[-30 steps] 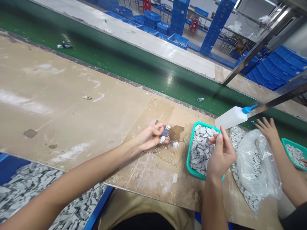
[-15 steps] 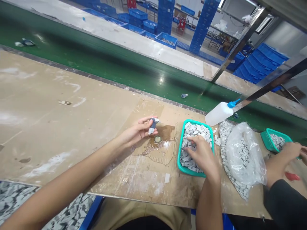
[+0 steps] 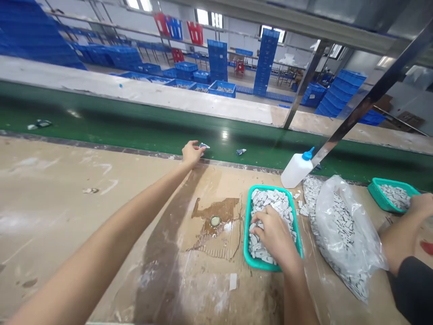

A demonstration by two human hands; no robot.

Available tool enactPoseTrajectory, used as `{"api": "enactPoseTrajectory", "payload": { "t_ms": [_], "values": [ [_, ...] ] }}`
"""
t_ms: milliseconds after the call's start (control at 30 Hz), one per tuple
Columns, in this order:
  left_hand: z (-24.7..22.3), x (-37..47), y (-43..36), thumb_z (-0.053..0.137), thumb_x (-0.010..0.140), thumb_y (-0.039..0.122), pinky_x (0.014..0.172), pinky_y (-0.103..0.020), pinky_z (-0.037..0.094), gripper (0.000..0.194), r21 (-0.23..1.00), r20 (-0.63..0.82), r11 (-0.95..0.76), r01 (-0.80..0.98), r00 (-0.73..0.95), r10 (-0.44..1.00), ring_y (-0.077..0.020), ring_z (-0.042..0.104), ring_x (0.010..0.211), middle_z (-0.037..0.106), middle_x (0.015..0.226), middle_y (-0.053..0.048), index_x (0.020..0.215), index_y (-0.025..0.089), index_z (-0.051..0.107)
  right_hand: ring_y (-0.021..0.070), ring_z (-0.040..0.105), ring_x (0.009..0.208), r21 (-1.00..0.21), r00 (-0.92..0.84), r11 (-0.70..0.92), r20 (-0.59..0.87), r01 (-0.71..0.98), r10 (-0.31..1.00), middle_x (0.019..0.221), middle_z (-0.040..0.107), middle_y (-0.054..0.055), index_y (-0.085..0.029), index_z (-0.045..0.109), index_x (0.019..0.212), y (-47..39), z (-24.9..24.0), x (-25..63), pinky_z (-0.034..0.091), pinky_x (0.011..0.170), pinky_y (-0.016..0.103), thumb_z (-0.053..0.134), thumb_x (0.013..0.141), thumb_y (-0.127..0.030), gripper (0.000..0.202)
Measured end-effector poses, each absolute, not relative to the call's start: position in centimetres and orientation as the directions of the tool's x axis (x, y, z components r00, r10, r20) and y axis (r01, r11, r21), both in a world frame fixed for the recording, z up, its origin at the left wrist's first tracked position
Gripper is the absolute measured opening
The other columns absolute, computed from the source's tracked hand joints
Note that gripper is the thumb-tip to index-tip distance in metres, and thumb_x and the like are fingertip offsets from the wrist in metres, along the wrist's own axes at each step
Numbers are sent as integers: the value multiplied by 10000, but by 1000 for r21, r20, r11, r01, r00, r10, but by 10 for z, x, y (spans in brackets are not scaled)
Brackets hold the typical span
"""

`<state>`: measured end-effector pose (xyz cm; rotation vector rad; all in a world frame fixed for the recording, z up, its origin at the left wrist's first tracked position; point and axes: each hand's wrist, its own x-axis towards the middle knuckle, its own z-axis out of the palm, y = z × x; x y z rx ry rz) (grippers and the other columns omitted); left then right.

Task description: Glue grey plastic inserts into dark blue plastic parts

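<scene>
My left hand point(image 3: 192, 152) reaches out over the near edge of the green belt point(image 3: 152, 131). Its thumb and fingers pinch a small dark-blue and white part point(image 3: 203, 146). My right hand point(image 3: 272, 232) is down among small grey-white pieces point(image 3: 275, 201) in a turquoise basket point(image 3: 248, 253). Its fingers curl toward the thumb at the pieces; what lies between them I cannot make out. On brown cardboard point(image 3: 216, 205) left of the basket is a small round cap-like dish point(image 3: 215, 221) with something pale inside.
A white squeeze bottle point(image 3: 296, 171) stands behind the basket. Right of it lies a clear bag point(image 3: 334, 225) of grey pieces. Another person's hand point(image 3: 421, 205) is at a second turquoise basket point(image 3: 389, 207). Another blue-white part point(image 3: 241, 152) rests on the belt. A metal post point(image 3: 358, 108) slants above.
My left hand has moved forward from above the cardboard to the belt, carrying the blue-white part. My right hand stays in the basket, its fingers closer together. The view has tilted up.
</scene>
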<state>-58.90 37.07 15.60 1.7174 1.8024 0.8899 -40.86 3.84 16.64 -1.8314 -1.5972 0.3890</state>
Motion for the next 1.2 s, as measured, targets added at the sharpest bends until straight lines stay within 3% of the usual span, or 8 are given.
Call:
{"api": "enactPoseTrajectory", "payload": {
  "t_ms": [133,233,400,533,633,833,1000,1200],
  "values": [
    [151,-557,378,605,832,138,1051,-521,366,535,701,130,40,712,-183,974,-382,465,1287,531,1311,-300,1328,5,454,161,629,629,-745,308,-128,108,654,945,696,617,-10,-224,624,743,43,174,-413,475,592,263,642,714,-158,74],
    [146,-530,372,568,866,172,1133,-517,236,553,684,209,-74,726,-97,973,-372,276,1410,386,1458,-279,1379,36,414,155,600,547,-868,416,-203,5,453,909,611,590,-18,-196,610,799,46,178,-414,464,526,248,597,773,-232,46],
    [135,-492,365,717,778,275,1094,-419,327,402,732,170,-250,634,186,968,-336,474,1265,596,1265,-204,1135,108,637,180,659,672,-962,395,-84,26,261,918,883,686,67,-192,715,971,46,183,-414,531,616,295,540,853,-372,278],
    [130,-485,364,748,710,166,1030,-378,393,194,841,127,-221,494,217,968,-311,570,1129,682,1064,-160,898,139,711,203,700,703,-996,327,-82,-71,20,942,815,708,58,-177,733,975,47,183,-414,559,684,315,655,768,-360,287],
    [134,-496,361,749,675,105,1007,-367,413,175,927,98,-154,342,174,980,-289,598,1067,699,955,-115,841,149,721,204,705,655,-991,284,-126,-133,-42,950,690,713,39,-168,723,983,50,182,-416,555,660,305,685,758,-383,314],
    [148,-543,326,744,697,87,807,-278,515,382,993,-50,72,-94,215,975,-139,649,791,684,912,-78,1073,108,679,176,667,559,-995,323,-96,-89,4,942,643,687,28,-156,728,867,55,178,-423,541,554,275,713,736,-505,373],
    [150,-604,267,691,756,46,672,-184,511,280,905,-152,265,-332,328,932,-90,630,723,703,949,-106,1031,96,711,176,671,527,-984,286,-151,-171,-89,943,620,694,31,-144,712,883,61,180,-432,561,548,277,772,664,-549,465],
    [145,-646,212,654,745,-44,613,-149,508,293,637,-346,549,-542,435,831,-82,630,665,709,811,-54,989,103,721,161,667,506,-961,196,-226,-255,-160,947,689,711,55,-143,663,788,69,185,-457,572,491,265,781,636,-602,498]
  ]
}}
